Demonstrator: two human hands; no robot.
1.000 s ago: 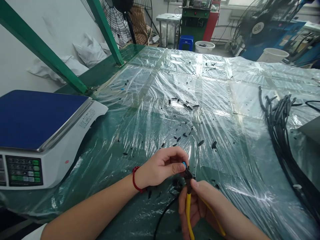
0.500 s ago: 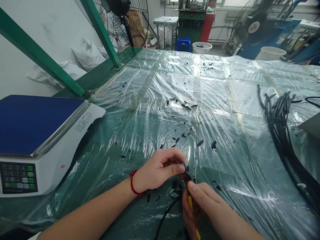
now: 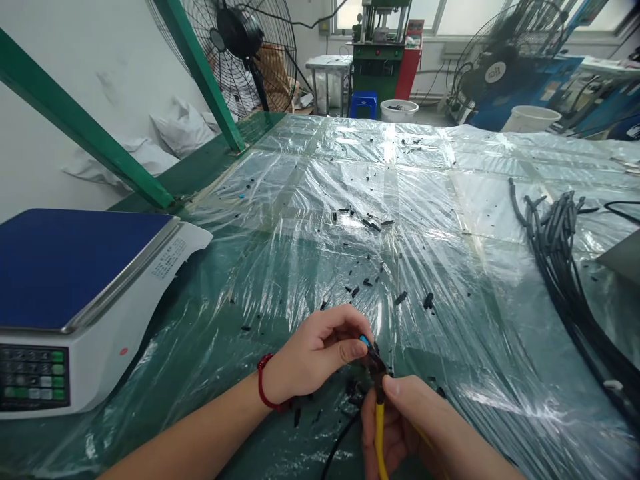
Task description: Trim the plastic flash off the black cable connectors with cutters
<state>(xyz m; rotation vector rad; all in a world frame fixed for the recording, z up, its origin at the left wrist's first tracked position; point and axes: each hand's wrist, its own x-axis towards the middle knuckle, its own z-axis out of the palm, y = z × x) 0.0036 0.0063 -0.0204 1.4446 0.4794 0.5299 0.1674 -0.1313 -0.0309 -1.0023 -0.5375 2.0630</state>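
My left hand [image 3: 320, 353] pinches the end of a black cable, where a small blue tip [image 3: 363, 342] shows between thumb and forefinger. The cable [image 3: 340, 443] trails down towards me. My right hand [image 3: 415, 427] is closed round yellow-handled cutters [image 3: 379, 427], whose dark jaws [image 3: 376, 365] sit against the blue tip. Both hands hover just above the plastic-covered green table [image 3: 300, 220], near its front edge. A red cord circles my left wrist.
A white scale with a blue platform [image 3: 75, 293] stands at the left. A bundle of black cables [image 3: 565, 267] lies at the right. Small black offcuts [image 3: 370, 223] are scattered over the plastic. Green frame struts [image 3: 90, 127], fans and buckets stand behind.
The view has tilted up a little. My hands stay together at the cable tip; the right hand closed on the cutters, then shows more of the yellow handle again.
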